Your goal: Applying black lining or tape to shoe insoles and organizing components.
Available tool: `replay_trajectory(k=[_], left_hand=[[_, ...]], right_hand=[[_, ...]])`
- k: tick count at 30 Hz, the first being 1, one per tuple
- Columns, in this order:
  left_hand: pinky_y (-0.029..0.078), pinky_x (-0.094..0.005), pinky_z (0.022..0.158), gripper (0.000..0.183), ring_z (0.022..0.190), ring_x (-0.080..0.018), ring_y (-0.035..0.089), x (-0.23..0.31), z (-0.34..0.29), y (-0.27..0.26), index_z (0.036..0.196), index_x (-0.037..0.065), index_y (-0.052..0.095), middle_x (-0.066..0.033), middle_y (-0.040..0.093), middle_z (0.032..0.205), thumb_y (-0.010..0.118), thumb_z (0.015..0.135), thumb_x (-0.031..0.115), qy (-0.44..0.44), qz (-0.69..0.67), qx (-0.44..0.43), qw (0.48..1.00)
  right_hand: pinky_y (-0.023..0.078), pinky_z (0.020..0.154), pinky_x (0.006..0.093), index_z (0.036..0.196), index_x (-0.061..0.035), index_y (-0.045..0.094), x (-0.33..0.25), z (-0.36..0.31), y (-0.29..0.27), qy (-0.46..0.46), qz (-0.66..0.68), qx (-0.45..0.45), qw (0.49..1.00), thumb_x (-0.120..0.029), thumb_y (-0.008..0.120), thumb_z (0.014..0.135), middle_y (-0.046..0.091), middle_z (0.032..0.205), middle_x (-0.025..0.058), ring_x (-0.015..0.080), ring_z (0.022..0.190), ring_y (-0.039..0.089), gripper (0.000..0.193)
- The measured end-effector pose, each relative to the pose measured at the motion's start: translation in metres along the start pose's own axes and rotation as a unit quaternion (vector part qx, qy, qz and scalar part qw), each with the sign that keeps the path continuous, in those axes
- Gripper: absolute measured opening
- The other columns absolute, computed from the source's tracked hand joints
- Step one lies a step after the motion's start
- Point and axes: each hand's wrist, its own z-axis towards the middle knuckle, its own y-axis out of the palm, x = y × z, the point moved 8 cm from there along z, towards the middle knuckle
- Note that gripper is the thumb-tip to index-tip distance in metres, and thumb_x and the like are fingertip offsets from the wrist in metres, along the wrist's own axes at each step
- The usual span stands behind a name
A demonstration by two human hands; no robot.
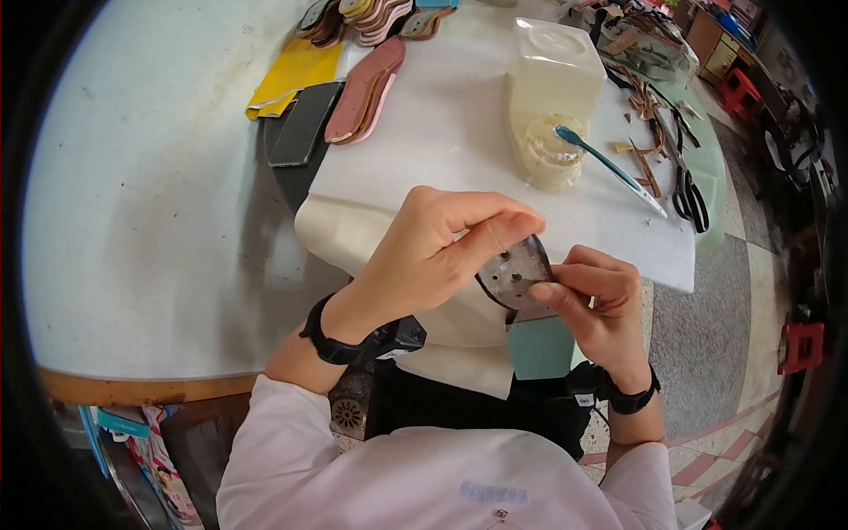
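Observation:
Both hands hold a grey shoe insole (512, 276) with a rounded end, dark spots or holes and a black strip along its edge. Its top edge is pinched between the thumb and fingers of my left hand (450, 238). From the right side, my right hand (596, 296) grips the same piece, thumb on its face near the rim. The fingers partly cover the insole, so its full length is hidden. Beyond the hands, a toothbrush (609, 170) with a teal head lies across the open mouth of a pale plastic bottle (552, 97) lying on its side.
Black-handled scissors (689, 194) lie near the table's right edge among brown scraps (649, 163). Pink and brown insoles (367, 93), a dark flat block (305, 124) and yellow sheet (296, 75) sit at far left. Cream material (340, 231) hangs over the front edge. Red stools (802, 347) stand right.

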Motion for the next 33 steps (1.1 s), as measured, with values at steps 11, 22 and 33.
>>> replay_trajectory(k=[11,22,33], left_hand=[[0.04,-0.0256,0.051,0.012,0.052,-0.0114,0.05,-0.002,0.008,0.008,0.09,-0.001,0.065,-0.0107,0.061,0.063,0.058,0.087,0.008,-0.012,0.041,-0.095,0.995],[0.042,-0.0334,0.051,0.009,0.053,-0.0317,0.053,0.003,-0.003,0.023,0.091,0.002,0.061,-0.0163,0.055,0.063,0.059,0.085,0.009,-0.01,0.131,-0.233,0.964],[0.044,-0.0402,0.069,0.016,0.068,-0.0333,0.054,-0.002,-0.026,0.048,0.09,-0.001,0.057,-0.0138,0.058,0.08,0.059,0.086,0.014,0.073,0.229,-0.323,0.916]], right_hand=[[0.029,0.043,0.0309,0.072,0.0047,0.063,-0.006,0.001,0.006,-0.037,-0.034,-0.022,0.998,0.002,0.07,0.07,0.044,0.056,0.0083,0.0179,0.046,0.039,0.009],[0.031,0.044,0.0349,0.072,0.0024,0.062,-0.017,-0.005,0.012,-0.091,-0.07,-0.064,0.991,0.004,0.069,0.067,0.043,0.057,0.0098,0.0243,0.048,0.044,0.008],[0.04,0.045,0.0367,0.062,-0.001,0.055,-0.02,-0.012,0.028,-0.144,-0.133,-0.12,0.973,0.0,0.07,0.062,0.044,0.06,0.0082,0.0252,0.05,0.048,0.015]])
